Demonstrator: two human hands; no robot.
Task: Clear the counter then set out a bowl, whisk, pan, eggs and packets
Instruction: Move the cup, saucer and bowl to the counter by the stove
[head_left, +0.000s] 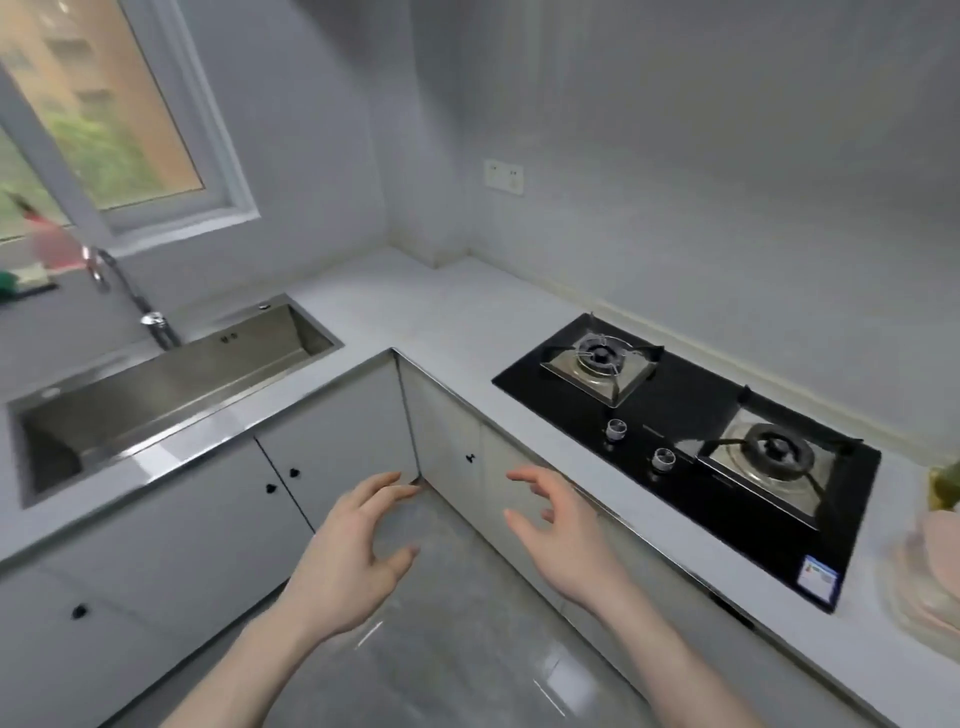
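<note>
1. Head view, step in hand: counter (415, 312) around the corner looks bare, so the clearing seems nearly done. The only loose items lie at the far right edge, past the gas hob (691, 447): a blurred pale plate or bag (930, 566) with a yellow-green thing (945, 486) behind it. What they are cannot be told.

2. Where the task's things are: no bowl, whisk, pan, eggs or packets show anywhere here. They probably wait in the cabinets (332, 441) under the counter or somewhere out of frame.

3. Doing it well: I would judge the sensible move is to deal with the right-edge items first, then fetch the heavier pieces (pan, bowl) before the eggs. Set things on the open stretch between sink (171, 384) and hob, away from the burners and the basin's rim, so that eggs cannot roll in.

4. Left hand (358, 551): raised over the floor before the corner cabinets, fingers spread and gently curved, thumb apart. It has hold of nothing.

5. Right hand (561, 530): level with the left and near it, palm turned inward, fingers loosely curved and parted, likewise empty. It hangs in front of the counter's edge, touching nothing.
</note>
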